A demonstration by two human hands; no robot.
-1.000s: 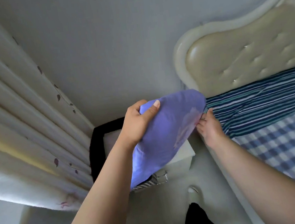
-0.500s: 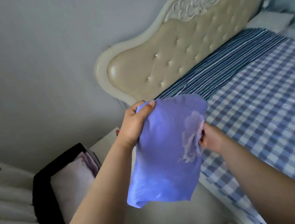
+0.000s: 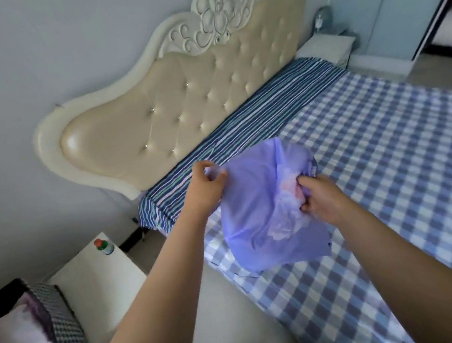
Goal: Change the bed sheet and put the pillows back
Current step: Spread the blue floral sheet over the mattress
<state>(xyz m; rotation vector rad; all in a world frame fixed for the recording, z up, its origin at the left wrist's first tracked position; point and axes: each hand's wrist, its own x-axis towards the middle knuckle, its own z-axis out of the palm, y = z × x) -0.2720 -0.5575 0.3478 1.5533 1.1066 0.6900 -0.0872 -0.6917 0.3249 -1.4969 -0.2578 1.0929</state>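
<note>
Both hands hold a soft purple fabric pillow (image 3: 269, 217) above the near left edge of the blue-and-white checked bed sheet (image 3: 379, 178). Left hand (image 3: 206, 191) pinches its top left corner, fingers curled; right hand (image 3: 320, 201) grips its right side by the pale print. Striped blue sheet (image 3: 242, 131) lies along the cream tufted headboard (image 3: 179, 96).

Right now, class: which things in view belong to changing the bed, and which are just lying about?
Job:
purple pillow, held by left hand and right hand
checked sheet
striped sheet

Lying about:
small bottle
bedside cabinet
</note>
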